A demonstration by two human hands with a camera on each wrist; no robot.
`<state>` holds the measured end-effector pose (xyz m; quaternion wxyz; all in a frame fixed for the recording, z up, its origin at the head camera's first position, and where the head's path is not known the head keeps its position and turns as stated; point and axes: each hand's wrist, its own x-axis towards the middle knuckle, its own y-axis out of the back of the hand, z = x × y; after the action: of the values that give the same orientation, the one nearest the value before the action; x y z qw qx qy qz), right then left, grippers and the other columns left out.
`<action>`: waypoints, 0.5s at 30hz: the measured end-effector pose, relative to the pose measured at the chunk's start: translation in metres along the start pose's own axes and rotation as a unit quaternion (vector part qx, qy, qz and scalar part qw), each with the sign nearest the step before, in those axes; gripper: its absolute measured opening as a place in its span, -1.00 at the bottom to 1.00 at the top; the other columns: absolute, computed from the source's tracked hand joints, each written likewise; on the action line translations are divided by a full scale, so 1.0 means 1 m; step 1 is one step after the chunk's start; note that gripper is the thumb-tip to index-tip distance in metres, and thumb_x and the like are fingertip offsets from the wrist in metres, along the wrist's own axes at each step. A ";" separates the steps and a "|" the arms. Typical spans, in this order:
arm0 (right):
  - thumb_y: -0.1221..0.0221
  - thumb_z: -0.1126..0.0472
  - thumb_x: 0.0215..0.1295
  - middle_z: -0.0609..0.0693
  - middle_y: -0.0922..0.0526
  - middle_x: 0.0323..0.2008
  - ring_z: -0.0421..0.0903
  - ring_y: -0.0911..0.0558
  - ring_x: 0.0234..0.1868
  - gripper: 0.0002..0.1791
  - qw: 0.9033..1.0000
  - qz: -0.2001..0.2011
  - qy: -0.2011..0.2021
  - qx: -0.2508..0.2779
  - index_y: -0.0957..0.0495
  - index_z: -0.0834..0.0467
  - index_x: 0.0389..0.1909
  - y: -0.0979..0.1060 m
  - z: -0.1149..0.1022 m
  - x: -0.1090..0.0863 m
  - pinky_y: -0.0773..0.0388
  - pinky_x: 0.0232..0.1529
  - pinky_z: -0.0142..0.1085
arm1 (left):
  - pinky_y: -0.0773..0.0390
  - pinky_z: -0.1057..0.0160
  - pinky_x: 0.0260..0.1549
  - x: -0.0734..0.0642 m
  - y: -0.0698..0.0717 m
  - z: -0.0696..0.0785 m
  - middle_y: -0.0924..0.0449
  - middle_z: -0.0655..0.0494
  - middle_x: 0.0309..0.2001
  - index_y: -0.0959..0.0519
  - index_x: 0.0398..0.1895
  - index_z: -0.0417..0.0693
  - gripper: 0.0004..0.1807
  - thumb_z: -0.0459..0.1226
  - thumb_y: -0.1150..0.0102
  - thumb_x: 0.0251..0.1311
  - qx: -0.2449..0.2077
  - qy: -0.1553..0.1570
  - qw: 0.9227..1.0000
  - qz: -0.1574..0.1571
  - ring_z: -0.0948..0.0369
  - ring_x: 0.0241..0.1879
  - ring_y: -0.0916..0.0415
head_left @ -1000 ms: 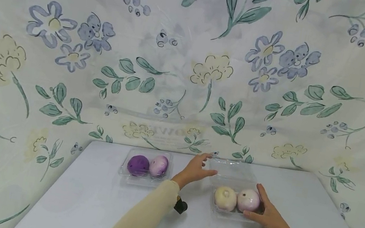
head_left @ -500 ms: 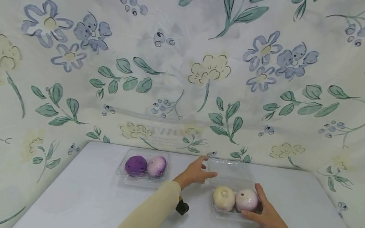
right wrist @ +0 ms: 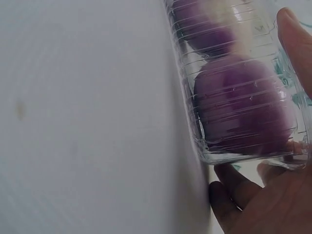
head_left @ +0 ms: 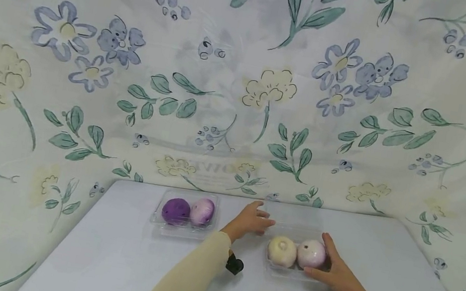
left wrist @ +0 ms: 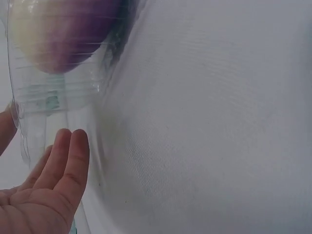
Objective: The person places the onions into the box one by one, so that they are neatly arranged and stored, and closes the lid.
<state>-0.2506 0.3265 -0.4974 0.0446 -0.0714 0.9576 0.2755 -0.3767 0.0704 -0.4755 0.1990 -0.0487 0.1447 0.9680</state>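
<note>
A clear plastic box [head_left: 292, 274] stands at the right of the table, its hinged lid [head_left: 295, 214] raised at the back. Inside it sit a pale yellow onion [head_left: 282, 251] and a pinkish-purple onion [head_left: 311, 254]. My right hand [head_left: 342, 280] grips the box's right end, thumb at the near side; the right wrist view shows purple skin [right wrist: 241, 105] through the ribbed plastic. At the left end is my left hand [head_left: 249, 220]. In the left wrist view its fingers [left wrist: 77, 158] lie straight beside the box; contact with the lid is unclear.
Another clear box [head_left: 181, 231] stands at the back left, with a dark purple onion [head_left: 176, 211] and a light purple one [head_left: 202, 212] in it. The white table [head_left: 119, 259] ends at a floral curtain [head_left: 220, 113].
The right-hand box has slid slightly left with my right hand. Glare on the lid's far edge has gone, and my left fingers have drawn a little closer together.
</note>
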 end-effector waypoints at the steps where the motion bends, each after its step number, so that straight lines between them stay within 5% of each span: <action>1: -0.40 -0.07 0.12 0.28 0.45 0.57 0.33 0.35 0.55 0.34 1.000 0.001 0.000 -0.003 0.43 0.18 0.57 -0.001 0.000 0.000 0.32 0.46 0.29 | -0.70 0.17 -0.13 0.000 0.000 0.000 -0.48 -0.22 0.28 -0.03 0.53 -0.22 -0.06 -0.27 -0.37 0.19 -0.004 -0.005 1.000 0.000 -0.01 0.00 -0.67; 15: -0.40 -0.10 0.12 0.33 0.43 0.55 0.37 0.31 0.54 0.35 0.999 0.009 0.004 -0.031 0.43 0.23 0.56 -0.007 -0.005 0.000 0.29 0.46 0.29 | -0.70 0.20 -0.18 -0.010 0.001 0.008 -0.53 -0.23 0.17 -0.20 0.45 -0.23 -0.21 -0.56 -0.27 0.13 0.036 -0.110 0.993 0.031 -0.08 0.06 -0.62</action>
<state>-0.2496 0.3179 -0.4972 0.0360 -0.0657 0.9495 0.3047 -0.3683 0.0684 -0.4657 0.1855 0.0695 0.1580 0.9674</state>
